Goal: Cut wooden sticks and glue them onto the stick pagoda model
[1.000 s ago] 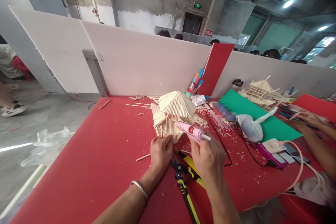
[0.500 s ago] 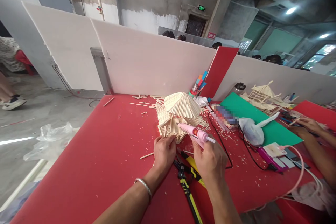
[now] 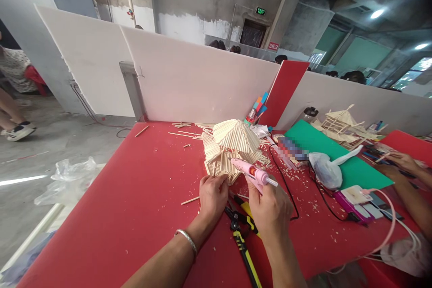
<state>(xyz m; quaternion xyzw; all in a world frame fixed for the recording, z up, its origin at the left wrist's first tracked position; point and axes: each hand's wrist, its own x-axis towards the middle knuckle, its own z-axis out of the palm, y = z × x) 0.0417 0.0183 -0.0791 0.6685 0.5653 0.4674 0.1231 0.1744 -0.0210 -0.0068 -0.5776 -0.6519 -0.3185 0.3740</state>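
A small house built of pale wooden sticks (image 3: pixel 231 144) stands on the red table (image 3: pixel 141 198). My left hand (image 3: pixel 212 195) is closed at the base of the house, its fingertips pinching something small there that I cannot make out. My right hand (image 3: pixel 270 209) grips a pink glue gun (image 3: pixel 251 171), whose nozzle points left at the lower wall of the house. A silver bangle (image 3: pixel 185 239) sits on my left wrist.
Yellow-and-black pliers (image 3: pixel 241 238) lie just under my hands. Loose sticks and chips litter the table. A black cord (image 3: pixel 286 184) runs right. A co-worker's hands (image 3: pixel 401 162) work at the right near a green mat (image 3: pixel 337 153) and another stick model (image 3: pixel 339 121). White partitions stand behind.
The view has shifted slightly. Both hands stay at the house's base, and the glue gun has kept its place against the lower wall.
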